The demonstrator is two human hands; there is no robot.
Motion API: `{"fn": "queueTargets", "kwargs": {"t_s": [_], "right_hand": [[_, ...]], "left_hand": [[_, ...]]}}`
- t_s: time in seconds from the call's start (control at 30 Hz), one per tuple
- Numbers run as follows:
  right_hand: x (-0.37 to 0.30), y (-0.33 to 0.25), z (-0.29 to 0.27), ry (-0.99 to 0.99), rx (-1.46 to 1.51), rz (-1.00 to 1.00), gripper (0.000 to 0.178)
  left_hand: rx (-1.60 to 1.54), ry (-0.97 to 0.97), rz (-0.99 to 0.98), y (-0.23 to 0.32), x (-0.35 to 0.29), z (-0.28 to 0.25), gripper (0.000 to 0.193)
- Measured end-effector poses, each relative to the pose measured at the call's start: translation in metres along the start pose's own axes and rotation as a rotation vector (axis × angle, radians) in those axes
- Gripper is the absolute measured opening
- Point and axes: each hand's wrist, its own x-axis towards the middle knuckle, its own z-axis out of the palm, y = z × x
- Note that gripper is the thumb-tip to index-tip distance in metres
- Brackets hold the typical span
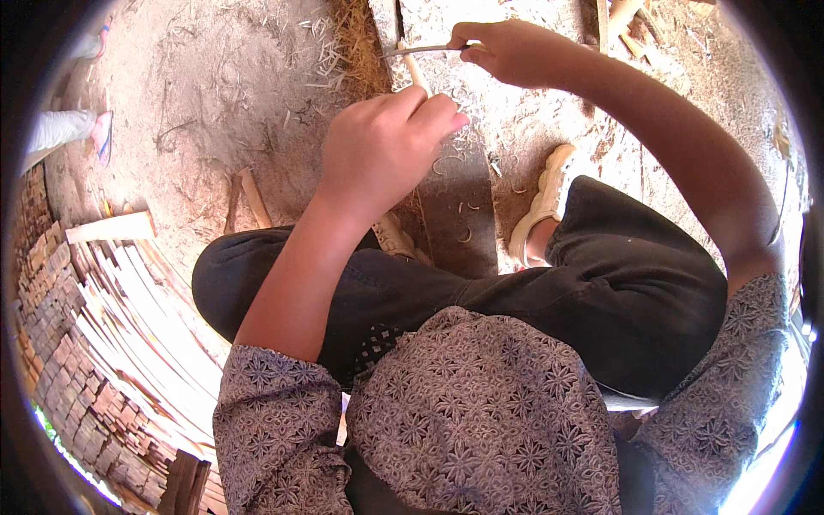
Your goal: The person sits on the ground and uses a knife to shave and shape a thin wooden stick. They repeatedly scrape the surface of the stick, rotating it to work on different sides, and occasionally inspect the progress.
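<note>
My left hand [386,142] is closed around a thin pale wooden stick [415,70], which pokes out from the fist toward the far side. In my right hand [508,53] is the handle of a knife, gripped between thumb and fingers. Its narrow blade [421,51] lies across the stick near the far end, and the two appear to touch. Under both hands runs a wooden board [457,202], bearing a few curled shavings. My fingers hide the near end of the stick and most of the knife's handle.
Shavings [359,51] are heaped left of the board. At the left lie long pale wooden strips [142,322] beside stacked wood blocks [81,395]. Another person's sandalled foot [101,137] stands at the far left. My clog [545,202] rests right of the board.
</note>
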Motion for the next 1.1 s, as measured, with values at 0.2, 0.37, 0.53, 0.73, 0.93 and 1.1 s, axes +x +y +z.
{"fn": "queueTargets", "kwargs": {"t_s": [0.2, 0.37, 0.53, 0.73, 0.93, 1.1], "right_hand": [[-0.061, -0.021, -0.029, 0.05, 0.138, -0.152, 0.024], [-0.035, 0.001, 0.0, 0.117, -0.009, -0.102, 0.021], [0.024, 0.023, 0.031, 0.104, -0.034, 0.016, 0.022], [-0.039, -0.003, -0.009, -0.042, 0.173, 0.03, 0.031], [-0.091, -0.039, -0.041, -0.057, 0.159, -0.012, 0.03], [-0.048, 0.0, -0.011, -0.049, 0.059, -0.004, 0.028]], "left_hand": [[0.03, 0.062, 0.05, -0.006, -0.002, 0.004, 0.02], [0.004, -0.004, 0.024, 0.004, 0.002, -0.003, 0.016], [-0.026, 0.015, 0.016, 0.0, 0.003, 0.001, 0.015], [-0.044, 0.062, 0.043, -0.008, 0.001, -0.003, 0.015], [0.026, 0.169, 0.108, -0.012, -0.003, 0.004, 0.027], [0.024, 0.023, 0.114, 0.001, 0.001, 0.008, 0.018]]}}
